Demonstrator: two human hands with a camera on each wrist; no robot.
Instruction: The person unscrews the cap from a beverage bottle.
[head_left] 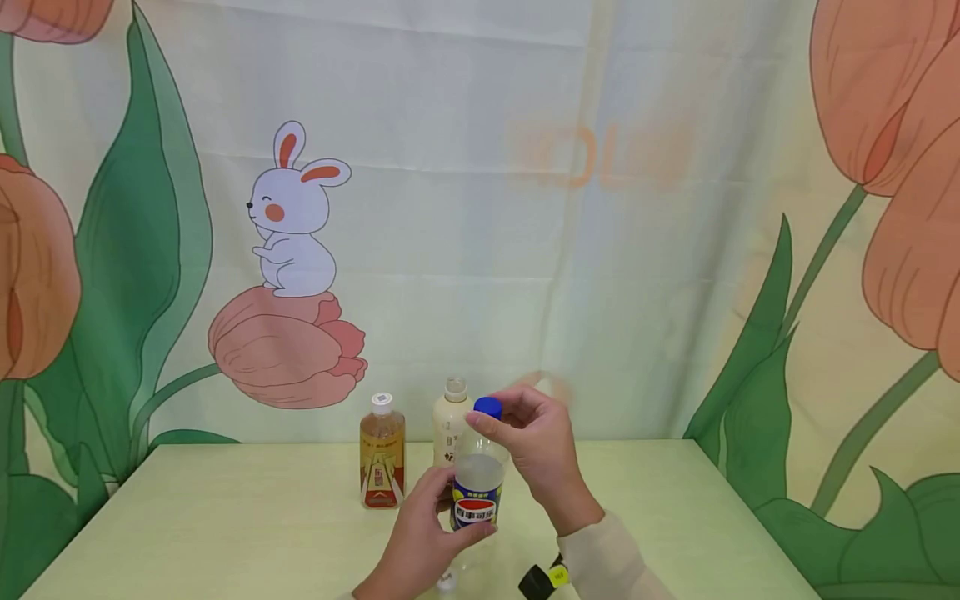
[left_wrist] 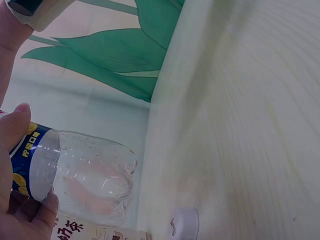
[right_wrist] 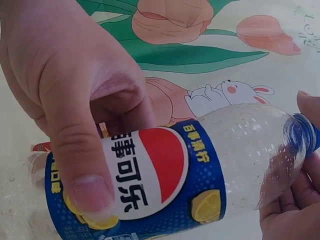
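Left hand (head_left: pixel 422 525) gripping clear plastic bottle (head_left: pixel 477 500), right hand (head_left: pixel 543 440) pinching round cap (head_left: pixel 487 407)

A pale wood-grained table (head_left: pixel 247 525) carries an amber bottle (head_left: pixel 382 458), a cream bottle (head_left: pixel 447 427) and a white cap (left_wrist: pixel 185 224).

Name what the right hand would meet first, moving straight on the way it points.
The blue cap, which the right hand pinches; past it, perhaps the cream bottle, though depth is unclear.
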